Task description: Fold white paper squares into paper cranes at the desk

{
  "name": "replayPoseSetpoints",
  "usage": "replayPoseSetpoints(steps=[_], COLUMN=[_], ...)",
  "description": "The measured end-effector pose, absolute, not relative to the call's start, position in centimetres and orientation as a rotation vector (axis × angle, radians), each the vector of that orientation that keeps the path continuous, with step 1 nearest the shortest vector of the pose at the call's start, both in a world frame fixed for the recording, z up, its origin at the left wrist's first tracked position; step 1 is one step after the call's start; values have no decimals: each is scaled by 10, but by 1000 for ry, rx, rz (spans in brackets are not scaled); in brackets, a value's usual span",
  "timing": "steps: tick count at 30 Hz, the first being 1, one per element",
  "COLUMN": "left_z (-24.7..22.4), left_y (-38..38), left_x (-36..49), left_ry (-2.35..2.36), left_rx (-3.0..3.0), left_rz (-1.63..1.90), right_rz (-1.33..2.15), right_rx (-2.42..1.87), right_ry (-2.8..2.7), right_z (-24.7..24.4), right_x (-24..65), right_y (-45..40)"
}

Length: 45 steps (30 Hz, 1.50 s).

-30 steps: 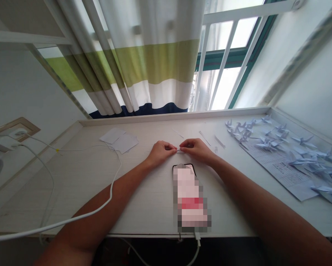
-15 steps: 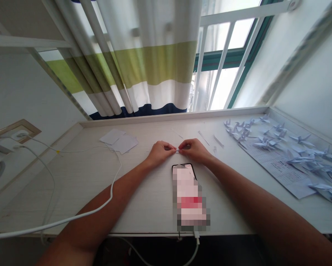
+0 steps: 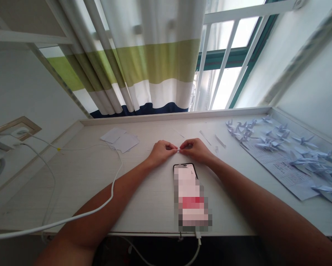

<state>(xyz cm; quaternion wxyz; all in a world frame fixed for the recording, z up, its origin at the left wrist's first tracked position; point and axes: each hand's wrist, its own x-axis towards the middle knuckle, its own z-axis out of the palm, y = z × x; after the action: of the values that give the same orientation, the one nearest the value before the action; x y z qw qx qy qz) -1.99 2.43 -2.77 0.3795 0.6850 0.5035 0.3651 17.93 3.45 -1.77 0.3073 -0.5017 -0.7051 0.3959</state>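
Both hands meet over the middle of the white desk, just beyond a phone (image 3: 186,195). My left hand (image 3: 163,151) pinches one side of a small folded piece of white paper (image 3: 178,150). From the other side my right hand (image 3: 195,149) pinches the same paper, fingertips close to the left ones. Most of the paper is hidden by the fingers, so its folded shape cannot be made out. Thin paper strips (image 3: 220,141) lie just right of my right hand. Flat paper squares (image 3: 124,142) rest to the left, beyond my left forearm.
Several folded paper cranes (image 3: 270,142) cover the right side, some on a printed sheet (image 3: 282,171). A white cable (image 3: 85,213) loops across the left and over my left forearm, from a wall socket (image 3: 21,131). A charging plug (image 3: 198,234) hangs at the phone's near end. Curtains and window bars stand behind.
The view has shifted very slightly. Both hands stay in nearly the same place, still pinching the small paper.
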Motion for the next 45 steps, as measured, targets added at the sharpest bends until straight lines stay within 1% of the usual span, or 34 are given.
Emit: replayPoseSetpoints(steps=[11, 17, 21, 29, 35, 40, 42, 45], left_z=[-24, -29, -29, -29, -31, -30, -30, -31], left_y=[20, 23, 23, 19, 16, 15, 14, 14], left_x=[-18, -21, -24, -24, -25, -23, -21, -17], left_ry=[1349, 1284, 1221, 1225, 1309, 1326, 1338, 1317], left_rx=[1856, 1843, 1808, 1805, 2027, 2231, 2212, 2015], left_rz=[950, 945, 932, 967, 988, 938, 954, 1041], right_rz=[1073, 810, 783, 968, 793, 674, 674, 707], right_rx=[-1300, -1389, -1404, -1192, -1007, -1015, -1024, -1019], right_ry=[-1880, -1994, -2008, -1990, -2236, -2213, -2152, -2035], right_z=[-12, -26, -29, -18, -15, -20, -19, -15], right_x=[184, 175, 173, 188, 203, 198, 196, 193], right_y=[33, 36, 39, 33, 30, 35, 35, 31])
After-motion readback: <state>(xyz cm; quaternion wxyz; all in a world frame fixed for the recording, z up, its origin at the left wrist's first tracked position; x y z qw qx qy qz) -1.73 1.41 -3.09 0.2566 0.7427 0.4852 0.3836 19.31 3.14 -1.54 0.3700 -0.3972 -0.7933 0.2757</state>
